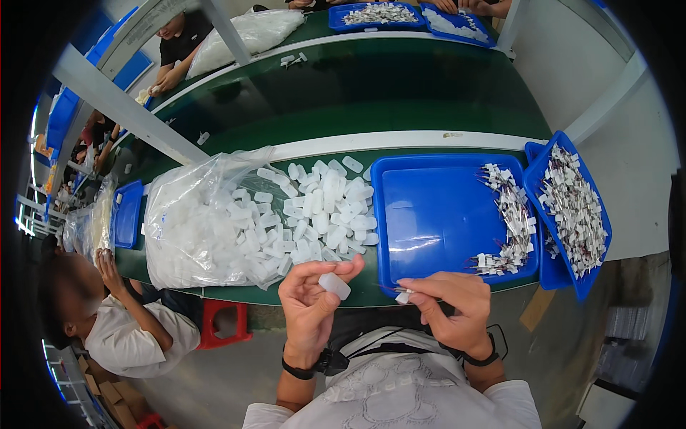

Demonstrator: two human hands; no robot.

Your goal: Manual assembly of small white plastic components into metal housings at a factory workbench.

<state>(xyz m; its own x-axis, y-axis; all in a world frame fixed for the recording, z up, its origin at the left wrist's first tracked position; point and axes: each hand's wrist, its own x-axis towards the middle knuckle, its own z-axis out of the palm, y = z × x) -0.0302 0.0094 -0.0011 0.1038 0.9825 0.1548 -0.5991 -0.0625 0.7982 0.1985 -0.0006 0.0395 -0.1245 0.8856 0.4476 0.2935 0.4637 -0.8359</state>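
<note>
Between thumb and fingers, my left hand point(309, 304) grips a small translucent white plastic cap point(334, 286) with rounded corners. My right hand point(455, 306) pinches a small white connector with thin wires point(404, 294), just in front of the tray's near edge. The two pieces are apart. Ahead of my right hand lies a blue tray point(429, 214), with several wired white connectors point(516, 222) along its right side. A heap of similar white caps point(329, 207) spreads beyond my left hand, spilling from a clear plastic bag point(189, 222).
A second blue tray, heaped with wired connectors point(572, 207), rests tilted at the right over other blue trays. Behind a white rail point(371, 142) runs a green conveyor belt point(371, 86) with a few loose pieces. A co-worker point(136, 322) sits at the left near a red stool point(223, 322).
</note>
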